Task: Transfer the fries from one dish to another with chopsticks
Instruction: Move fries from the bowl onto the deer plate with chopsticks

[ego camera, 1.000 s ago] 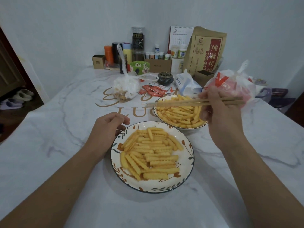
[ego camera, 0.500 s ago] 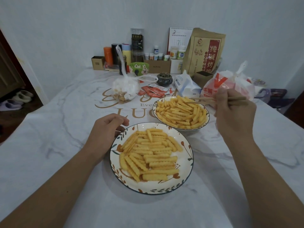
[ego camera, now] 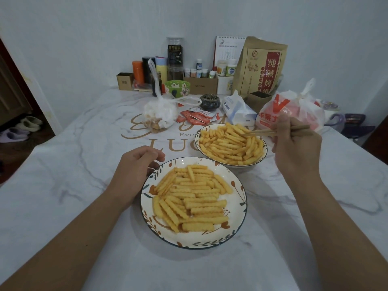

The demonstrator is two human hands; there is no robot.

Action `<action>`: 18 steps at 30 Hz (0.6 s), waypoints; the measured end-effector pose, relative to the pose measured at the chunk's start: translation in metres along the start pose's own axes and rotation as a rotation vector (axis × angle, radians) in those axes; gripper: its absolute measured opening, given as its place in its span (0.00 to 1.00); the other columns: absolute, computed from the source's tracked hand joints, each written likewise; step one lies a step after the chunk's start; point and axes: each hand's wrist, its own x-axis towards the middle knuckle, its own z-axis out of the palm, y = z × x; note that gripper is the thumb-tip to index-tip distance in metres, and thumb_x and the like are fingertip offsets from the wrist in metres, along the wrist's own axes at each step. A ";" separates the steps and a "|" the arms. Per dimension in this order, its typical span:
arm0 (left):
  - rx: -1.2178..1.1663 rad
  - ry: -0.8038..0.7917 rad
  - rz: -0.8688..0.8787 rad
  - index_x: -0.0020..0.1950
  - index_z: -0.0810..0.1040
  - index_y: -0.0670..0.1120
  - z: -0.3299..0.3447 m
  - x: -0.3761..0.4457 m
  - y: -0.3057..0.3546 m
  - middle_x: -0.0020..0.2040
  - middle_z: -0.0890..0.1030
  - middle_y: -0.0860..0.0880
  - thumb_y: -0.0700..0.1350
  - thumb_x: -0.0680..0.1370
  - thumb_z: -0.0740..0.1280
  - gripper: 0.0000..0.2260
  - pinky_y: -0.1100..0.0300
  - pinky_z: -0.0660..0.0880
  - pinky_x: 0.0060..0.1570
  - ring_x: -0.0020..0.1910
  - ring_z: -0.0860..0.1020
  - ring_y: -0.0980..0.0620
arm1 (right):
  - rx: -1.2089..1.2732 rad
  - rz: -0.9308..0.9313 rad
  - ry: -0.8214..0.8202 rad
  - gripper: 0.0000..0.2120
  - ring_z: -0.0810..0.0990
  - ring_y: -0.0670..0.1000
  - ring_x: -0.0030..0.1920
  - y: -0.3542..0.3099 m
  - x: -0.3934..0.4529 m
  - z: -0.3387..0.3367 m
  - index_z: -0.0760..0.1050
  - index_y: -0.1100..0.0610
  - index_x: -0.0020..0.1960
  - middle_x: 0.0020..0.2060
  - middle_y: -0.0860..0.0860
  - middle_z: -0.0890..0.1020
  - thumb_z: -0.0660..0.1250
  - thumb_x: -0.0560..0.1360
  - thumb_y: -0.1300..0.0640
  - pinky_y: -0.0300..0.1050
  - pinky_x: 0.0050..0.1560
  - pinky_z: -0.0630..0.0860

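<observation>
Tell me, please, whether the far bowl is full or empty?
Full: the far bowl is heaped with fries nearly to its rim.

Table [ego camera: 63, 185]: smooth white marble-look surface, faint sheen. Chopsticks [ego camera: 264, 132]: matt wood. Plate [ego camera: 235, 232]: glossy glazed ceramic. Fries [ego camera: 195, 198]: ridged, matt.

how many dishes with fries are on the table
2. The near plate lies between the forearms, its rim by the left hand. The far bowl sits beyond it to the right, where the right hand dips the chopsticks. None seems hidden.
</observation>
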 end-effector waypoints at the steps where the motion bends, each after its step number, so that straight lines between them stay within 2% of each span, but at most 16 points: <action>1: -0.002 0.000 -0.002 0.41 0.85 0.45 0.000 0.000 0.000 0.46 0.85 0.41 0.40 0.83 0.63 0.14 0.49 0.76 0.45 0.38 0.79 0.46 | 0.024 0.015 0.012 0.21 0.80 0.54 0.33 0.001 0.001 0.000 0.75 0.43 0.35 0.28 0.47 0.80 0.57 0.85 0.45 0.55 0.39 0.78; 4: -0.005 -0.005 -0.005 0.40 0.85 0.45 0.001 -0.001 -0.001 0.45 0.85 0.43 0.40 0.82 0.63 0.14 0.49 0.76 0.44 0.38 0.79 0.46 | 0.147 0.054 0.102 0.20 0.77 0.48 0.30 0.001 0.002 -0.001 0.76 0.44 0.36 0.26 0.43 0.78 0.57 0.84 0.45 0.50 0.35 0.75; 8: -0.009 0.000 0.002 0.42 0.85 0.43 0.000 -0.001 -0.001 0.45 0.85 0.45 0.40 0.82 0.63 0.13 0.49 0.76 0.44 0.39 0.79 0.46 | 0.450 0.187 0.124 0.25 0.73 0.48 0.27 -0.017 -0.001 -0.003 0.79 0.51 0.35 0.26 0.48 0.77 0.55 0.86 0.46 0.41 0.28 0.69; 10: -0.038 0.014 -0.002 0.44 0.84 0.41 0.000 0.000 -0.001 0.45 0.85 0.45 0.38 0.83 0.62 0.13 0.51 0.76 0.42 0.39 0.79 0.46 | 0.610 0.295 0.011 0.28 0.71 0.50 0.25 -0.026 -0.004 -0.002 0.80 0.52 0.31 0.25 0.51 0.76 0.57 0.85 0.44 0.43 0.27 0.64; 13: -0.103 0.038 -0.008 0.45 0.83 0.39 0.000 0.002 0.001 0.46 0.84 0.44 0.37 0.83 0.61 0.12 0.57 0.77 0.39 0.38 0.79 0.48 | 0.716 0.356 -0.233 0.27 0.67 0.52 0.25 -0.031 -0.009 0.002 0.80 0.53 0.30 0.25 0.56 0.72 0.59 0.80 0.41 0.50 0.29 0.56; 16: -0.115 0.038 -0.011 0.44 0.83 0.39 0.001 0.003 0.000 0.44 0.84 0.45 0.37 0.83 0.61 0.12 0.57 0.77 0.38 0.38 0.79 0.48 | 0.720 0.353 -0.385 0.27 0.68 0.52 0.27 -0.032 -0.017 0.008 0.79 0.56 0.31 0.26 0.56 0.71 0.56 0.83 0.44 0.45 0.28 0.59; 18: -0.111 0.035 -0.015 0.44 0.83 0.39 0.001 0.002 0.000 0.44 0.84 0.45 0.36 0.82 0.61 0.12 0.56 0.76 0.39 0.38 0.79 0.48 | 0.679 0.329 -0.440 0.26 0.69 0.51 0.27 -0.034 -0.022 0.013 0.79 0.55 0.32 0.26 0.55 0.72 0.57 0.80 0.42 0.41 0.27 0.63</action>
